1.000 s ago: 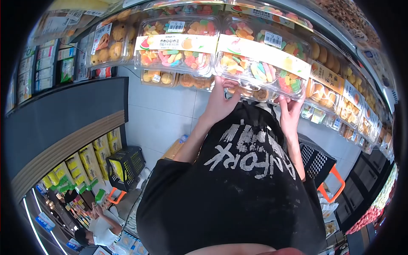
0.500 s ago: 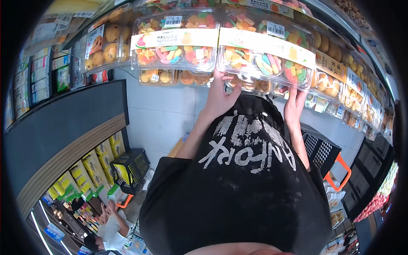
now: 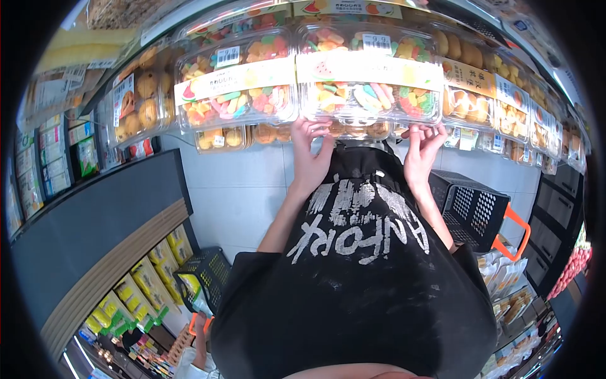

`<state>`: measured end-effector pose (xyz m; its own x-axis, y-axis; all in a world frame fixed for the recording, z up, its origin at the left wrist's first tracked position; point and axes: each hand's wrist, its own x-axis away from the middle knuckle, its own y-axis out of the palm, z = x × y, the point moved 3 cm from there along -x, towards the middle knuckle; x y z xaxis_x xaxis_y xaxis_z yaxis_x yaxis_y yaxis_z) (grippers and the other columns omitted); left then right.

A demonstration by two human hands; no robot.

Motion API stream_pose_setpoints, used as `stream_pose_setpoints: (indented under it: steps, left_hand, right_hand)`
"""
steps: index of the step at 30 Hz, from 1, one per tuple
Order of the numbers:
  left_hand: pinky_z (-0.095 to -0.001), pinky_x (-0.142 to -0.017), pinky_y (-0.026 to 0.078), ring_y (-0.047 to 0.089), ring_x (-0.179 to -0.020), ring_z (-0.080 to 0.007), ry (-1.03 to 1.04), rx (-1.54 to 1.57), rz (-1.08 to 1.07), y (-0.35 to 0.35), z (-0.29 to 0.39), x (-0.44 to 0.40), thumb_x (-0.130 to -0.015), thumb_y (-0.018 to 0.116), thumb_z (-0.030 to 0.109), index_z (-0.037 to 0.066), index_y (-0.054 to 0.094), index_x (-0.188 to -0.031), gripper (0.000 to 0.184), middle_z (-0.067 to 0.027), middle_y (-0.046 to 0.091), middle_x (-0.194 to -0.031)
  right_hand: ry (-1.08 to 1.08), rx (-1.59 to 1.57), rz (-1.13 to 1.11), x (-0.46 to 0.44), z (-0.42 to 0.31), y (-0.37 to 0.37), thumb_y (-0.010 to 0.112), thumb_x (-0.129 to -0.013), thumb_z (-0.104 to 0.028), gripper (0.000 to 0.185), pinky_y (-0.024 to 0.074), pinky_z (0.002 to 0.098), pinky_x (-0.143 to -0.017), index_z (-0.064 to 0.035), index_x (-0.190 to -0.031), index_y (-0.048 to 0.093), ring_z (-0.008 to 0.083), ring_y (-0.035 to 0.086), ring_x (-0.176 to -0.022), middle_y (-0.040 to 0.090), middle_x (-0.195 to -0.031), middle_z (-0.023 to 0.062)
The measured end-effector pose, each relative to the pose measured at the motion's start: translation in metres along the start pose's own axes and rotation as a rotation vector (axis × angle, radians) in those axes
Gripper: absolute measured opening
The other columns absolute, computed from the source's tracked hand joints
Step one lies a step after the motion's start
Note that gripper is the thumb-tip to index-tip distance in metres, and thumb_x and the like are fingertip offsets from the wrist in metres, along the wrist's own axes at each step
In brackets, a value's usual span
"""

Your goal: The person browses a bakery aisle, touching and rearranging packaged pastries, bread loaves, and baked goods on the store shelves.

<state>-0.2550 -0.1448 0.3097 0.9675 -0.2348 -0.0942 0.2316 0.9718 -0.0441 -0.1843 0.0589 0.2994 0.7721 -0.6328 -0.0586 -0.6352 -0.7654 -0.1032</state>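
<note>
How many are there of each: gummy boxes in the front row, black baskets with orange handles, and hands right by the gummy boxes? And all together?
Front-row gummy boxes: 2
Black baskets: 2
Hands: 2
Total: 6

Price labels (image 3: 377, 43) on two candy boxes (image 3: 413, 104) read "9.9"; the black top's (image 3: 353, 303) worn letters (image 3: 360, 242) seem to spell "ANFORK".

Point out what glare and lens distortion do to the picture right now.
Head view: glare bleaches much of the printed band on the central candy box; wide-angle distortion bows the slatted trim, with dark vignetting at the corners; the far goods at lower left look too small and soft to read.
</note>
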Motion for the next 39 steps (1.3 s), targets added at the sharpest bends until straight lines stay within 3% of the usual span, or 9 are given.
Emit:
stream_pose_setpoints:
  steps: [6,9,11,18,27,30,32,34,39]
  left_hand:
    - [-0.0249,-0.080,0.042,0.052,-0.092,-0.0167,-0.243,0.190,0.038,0.003,-0.016,0.002,-0.083,0.043,-0.005,0.001,0.031,-0.104,0.025,-0.0138,0.049,-0.102]
    - [-0.0322,-0.089,0.039,0.047,-0.104,-0.0205,-0.530,0.454,0.040,0.012,-0.017,-0.003,-0.082,0.044,0.004,0.000,0.030,-0.112,0.034,-0.0149,0.045,-0.108]
    - [-0.0389,-0.096,0.034,0.039,-0.114,-0.0240,-0.653,0.634,0.042,0.015,-0.023,-0.004,-0.082,0.042,0.013,-0.003,0.032,-0.115,0.038,-0.0153,0.041,-0.116]
    - [-0.0408,-0.098,0.032,0.039,-0.115,-0.0243,-0.628,0.770,-0.006,0.019,-0.022,-0.020,-0.086,0.032,0.018,-0.003,0.034,-0.117,0.037,-0.0143,0.040,-0.121]
    - [-0.0395,-0.093,0.036,0.044,-0.111,-0.0237,-0.570,0.724,-0.036,0.011,-0.037,-0.012,-0.085,0.035,0.015,-0.001,0.037,-0.114,0.033,-0.0126,0.044,-0.115]
    - [-0.0386,-0.090,0.038,0.047,-0.106,-0.0237,-0.580,0.634,0.095,-0.013,-0.036,-0.011,-0.084,0.038,0.012,0.001,0.040,-0.108,0.027,-0.0112,0.047,-0.110]
    - [-0.0380,-0.089,0.039,0.048,-0.104,-0.0237,-0.568,0.577,0.259,-0.037,-0.046,-0.007,-0.084,0.040,0.012,0.002,0.041,-0.106,0.024,-0.0104,0.047,-0.106]
    - [-0.0369,-0.090,0.039,0.046,-0.106,-0.0232,-0.507,0.686,0.343,-0.067,-0.057,-0.006,-0.085,0.040,0.015,0.002,0.040,-0.107,0.026,-0.0099,0.046,-0.108]
    - [-0.0361,-0.096,0.036,0.043,-0.107,-0.0218,-0.518,0.822,0.558,-0.115,-0.067,-0.019,-0.088,0.041,0.022,0.001,0.039,-0.112,0.032,-0.0094,0.044,-0.110]
  right_hand:
    - [0.334,-0.243,0.015,0.000,0.013,0.002,0.041,-0.090,-0.017,0.026,0.0465,0.0311,-0.079,-0.0039,-0.110,0.029,0.0188,0.054,-0.088,0.048,-0.102,0.0118]
    - [0.590,-0.488,0.020,-0.002,0.010,0.010,0.041,-0.090,-0.020,0.030,0.0468,0.0347,-0.082,-0.0048,-0.114,0.032,0.0207,0.052,-0.094,0.046,-0.110,0.0122]
    - [0.605,-0.543,-0.067,-0.005,0.016,0.011,0.036,-0.091,-0.025,0.034,0.0427,0.0379,-0.087,-0.0061,-0.119,0.033,0.0212,0.046,-0.105,0.042,-0.118,0.0101]
    - [0.558,-0.532,-0.141,-0.011,0.019,0.014,0.031,-0.092,-0.031,0.044,0.0392,0.0346,-0.090,-0.0081,-0.129,0.030,0.0215,0.042,-0.113,0.037,-0.128,0.0075]
    - [0.570,-0.574,-0.063,0.005,0.026,0.018,0.036,-0.091,-0.035,0.045,0.0385,0.0313,-0.087,-0.0040,-0.123,0.034,0.0194,0.047,-0.106,0.046,-0.116,0.0106]
    - [0.770,-0.465,-0.333,0.022,0.027,0.034,0.038,-0.090,-0.033,0.041,0.0385,0.0297,-0.086,-0.0023,-0.118,0.038,0.0180,0.049,-0.102,0.050,-0.106,0.0095]
    - [0.722,-0.343,-0.654,0.027,0.013,0.056,0.046,-0.088,-0.026,0.032,0.0399,0.0274,-0.085,-0.0039,-0.110,0.046,0.0153,0.052,-0.094,0.052,-0.100,0.0083]
    - [0.430,-0.206,-0.944,0.032,0.011,0.087,0.052,-0.085,-0.019,0.032,0.0401,0.0262,-0.085,-0.0034,-0.113,0.045,0.0146,0.051,-0.093,0.051,-0.101,0.0078]
    - [-0.025,0.247,-1.209,0.035,-0.026,0.148,0.054,-0.083,-0.017,0.050,0.0357,0.0315,-0.093,-0.0027,-0.125,0.033,0.0235,0.045,-0.108,0.041,-0.119,0.0164]
